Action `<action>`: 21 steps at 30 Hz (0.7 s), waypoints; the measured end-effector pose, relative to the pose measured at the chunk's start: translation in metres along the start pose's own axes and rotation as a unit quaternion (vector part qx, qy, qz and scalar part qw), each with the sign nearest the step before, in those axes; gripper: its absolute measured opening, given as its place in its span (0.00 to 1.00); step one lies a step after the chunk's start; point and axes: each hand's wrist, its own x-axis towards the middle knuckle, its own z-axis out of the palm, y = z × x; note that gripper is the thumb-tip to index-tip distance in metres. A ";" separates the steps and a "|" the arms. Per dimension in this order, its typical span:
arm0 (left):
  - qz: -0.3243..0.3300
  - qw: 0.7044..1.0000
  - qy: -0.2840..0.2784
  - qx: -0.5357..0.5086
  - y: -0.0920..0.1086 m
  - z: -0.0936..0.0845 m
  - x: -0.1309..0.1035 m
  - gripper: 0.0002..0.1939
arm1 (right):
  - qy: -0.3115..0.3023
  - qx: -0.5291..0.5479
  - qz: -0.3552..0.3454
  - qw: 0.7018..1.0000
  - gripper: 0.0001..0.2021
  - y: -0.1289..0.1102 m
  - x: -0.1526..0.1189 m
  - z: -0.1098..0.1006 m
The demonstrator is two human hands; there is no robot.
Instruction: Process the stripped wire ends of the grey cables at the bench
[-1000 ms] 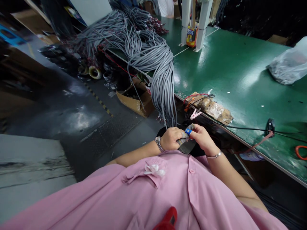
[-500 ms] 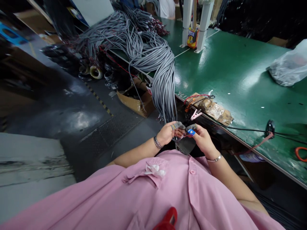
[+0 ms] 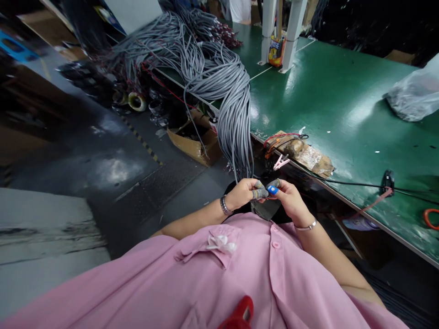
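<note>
Close in front of my body, my left hand point(image 3: 244, 194) and my right hand point(image 3: 290, 197) meet fingertip to fingertip. Both are closed in a pinch on thin wires point(image 3: 272, 198), of which only a short reddish bit shows under the fingers. Grey covers wrap some of my fingertips, and a blue wrap sits on my right thumb. Just beyond my hands, a thick bundle of grey cables point(image 3: 236, 123) droops over the table edge. Its lower ends pass behind my left hand, and the exact grip on the wires is hidden.
The green table point(image 3: 343, 96) runs along the right. At its edge lie a taped cardboard piece point(image 3: 308, 157), a pink clip point(image 3: 281, 162) and a black cord point(image 3: 350, 183). An open carton point(image 3: 192, 144) stands on the floor; a plastic bag point(image 3: 416, 96) lies far right.
My left hand's fingers have curled over and come closer to my right fingertips, covering more of the wires. My right hand has hardly moved.
</note>
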 end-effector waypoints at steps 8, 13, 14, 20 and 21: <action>0.076 0.994 0.085 -0.002 -0.002 0.005 -0.004 0.19 | 0.032 -0.008 -0.001 0.999 0.10 0.009 0.004 -0.004; 0.040 0.998 0.023 0.030 -0.004 0.001 0.000 0.17 | 0.024 0.012 -0.007 1.000 0.11 0.005 0.004 0.003; 0.032 0.999 0.012 0.037 -0.004 0.000 0.001 0.17 | 0.023 0.013 -0.010 1.000 0.11 0.004 0.004 0.004; 0.013 0.998 0.005 0.061 0.001 -0.001 0.002 0.17 | 0.049 -0.009 -0.025 0.998 0.09 0.006 0.005 0.005; 0.018 0.998 0.016 0.057 0.003 0.000 0.001 0.18 | 0.056 -0.010 -0.029 0.998 0.09 0.007 0.005 0.004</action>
